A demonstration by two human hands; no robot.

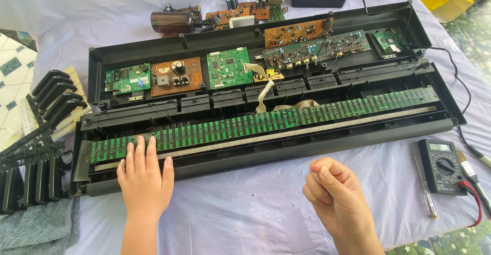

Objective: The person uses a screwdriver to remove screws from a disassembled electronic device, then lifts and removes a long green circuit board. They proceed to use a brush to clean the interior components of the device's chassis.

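Keyboard chassis (307, 142), opened, spans the frame's middle; the left hand (146, 175) lies flat, fingers released on its green contact strip (266, 119); right hand (332, 193), lower right, is clenched, empty.

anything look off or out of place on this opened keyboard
Yes: the keyboard case lies open with no keys fitted, baring the long green contact board under the left hand. The removed black keys sit stacked off its left end. The right hand is curled, holding nothing visible.
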